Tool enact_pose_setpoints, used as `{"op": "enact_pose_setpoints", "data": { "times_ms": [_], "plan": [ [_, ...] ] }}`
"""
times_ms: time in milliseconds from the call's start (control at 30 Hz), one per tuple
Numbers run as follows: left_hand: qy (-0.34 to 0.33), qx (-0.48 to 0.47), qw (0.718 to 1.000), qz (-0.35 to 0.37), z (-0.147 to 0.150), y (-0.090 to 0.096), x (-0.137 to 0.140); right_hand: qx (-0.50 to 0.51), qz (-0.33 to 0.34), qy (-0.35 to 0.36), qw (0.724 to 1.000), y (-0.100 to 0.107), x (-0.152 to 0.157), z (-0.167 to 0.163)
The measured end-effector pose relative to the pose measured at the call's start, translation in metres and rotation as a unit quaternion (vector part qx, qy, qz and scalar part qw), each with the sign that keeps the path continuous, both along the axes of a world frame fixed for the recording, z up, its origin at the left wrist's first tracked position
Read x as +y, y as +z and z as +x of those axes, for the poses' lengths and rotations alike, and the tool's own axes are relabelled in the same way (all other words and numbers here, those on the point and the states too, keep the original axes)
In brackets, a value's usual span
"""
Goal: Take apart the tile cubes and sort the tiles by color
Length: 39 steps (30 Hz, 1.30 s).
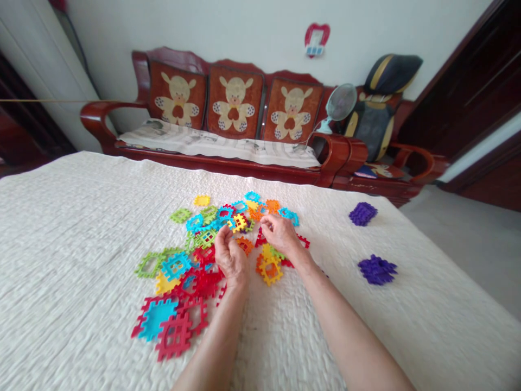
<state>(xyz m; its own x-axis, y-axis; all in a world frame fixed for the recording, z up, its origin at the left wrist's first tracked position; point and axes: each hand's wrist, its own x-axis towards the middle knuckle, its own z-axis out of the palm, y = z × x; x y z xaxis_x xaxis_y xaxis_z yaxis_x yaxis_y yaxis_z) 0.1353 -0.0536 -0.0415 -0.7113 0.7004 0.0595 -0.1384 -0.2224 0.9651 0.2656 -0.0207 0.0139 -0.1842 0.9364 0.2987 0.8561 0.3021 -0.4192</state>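
Note:
My left hand is over the pile of interlocking plastic building tiles, its fingers loosely bent and apart from the thumb, with nothing clearly in it. Just beyond its fingertips a yellow window-grid tile lies tilted among others. My right hand hovers over the pile's right side, fingers curled toward the thumb; anything between them is too small or hidden to make out. Below it are a yellow-orange tile and red ones. Blue tiles, green tiles and red tiles spread left and nearer to me, overlapping.
Two stacks of purple tiles, a farther one and a nearer one, sit on the right of the white quilted cover. Beyond its far edge stand a wooden sofa with bear cushions, a small fan and an armchair.

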Motion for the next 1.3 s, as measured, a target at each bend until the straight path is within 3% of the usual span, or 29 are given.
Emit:
{"op": "enact_pose_setpoints", "data": {
  "times_ms": [67, 167, 267, 367, 500, 667, 833, 933, 1033, 1133, 1233, 1300],
  "plan": [
    [0.004, -0.001, 1.000, 0.004, 0.000, 0.000, 0.000, -0.067, -0.008, -0.061, 0.996, 0.005, 0.005, -0.006],
    [0.007, 0.007, 1.000, 0.008, -0.002, -0.002, 0.001, -0.154, -0.107, -0.107, 0.976, 0.012, 0.012, -0.012],
    [0.001, 0.022, 1.000, 0.011, -0.004, -0.006, 0.004, -0.159, -0.176, -0.128, 0.963, 0.016, 0.021, -0.013],
    [0.009, 0.027, 0.999, 0.016, -0.004, -0.006, 0.007, -0.137, -0.201, -0.125, 0.962, 0.017, 0.024, -0.009],
    [0.009, 0.022, 1.000, 0.020, -0.005, -0.006, 0.007, -0.070, -0.144, -0.124, 0.979, 0.014, 0.018, -0.006],
    [-0.005, 0.025, 1.000, 0.012, -0.005, -0.004, 0.005, 0.104, -0.052, -0.055, 0.992, 0.013, 0.005, 0.001],
    [-0.006, 0.027, 1.000, 0.000, -0.003, 0.000, 0.004, 0.338, 0.009, -0.043, 0.940, 0.018, -0.004, 0.030],
    [-0.002, 0.019, 1.000, 0.002, -0.003, -0.001, 0.005, 0.414, 0.024, -0.091, 0.905, 0.012, -0.009, 0.061],
    [-0.009, 0.018, 1.000, 0.006, -0.003, -0.003, 0.007, 0.383, 0.079, -0.200, 0.898, 0.001, -0.017, 0.096],
    [-0.012, 0.026, 1.000, 0.002, -0.004, -0.006, 0.007, 0.251, 0.144, -0.272, 0.918, -0.010, -0.030, 0.126],
    [-0.016, 0.029, 0.999, 0.002, -0.004, -0.007, 0.006, 0.103, 0.148, -0.264, 0.947, -0.017, -0.042, 0.139],
    [-0.017, 0.027, 0.999, 0.003, -0.004, -0.006, 0.006, 0.084, 0.113, -0.229, 0.963, -0.020, -0.046, 0.140]
  ]
}}
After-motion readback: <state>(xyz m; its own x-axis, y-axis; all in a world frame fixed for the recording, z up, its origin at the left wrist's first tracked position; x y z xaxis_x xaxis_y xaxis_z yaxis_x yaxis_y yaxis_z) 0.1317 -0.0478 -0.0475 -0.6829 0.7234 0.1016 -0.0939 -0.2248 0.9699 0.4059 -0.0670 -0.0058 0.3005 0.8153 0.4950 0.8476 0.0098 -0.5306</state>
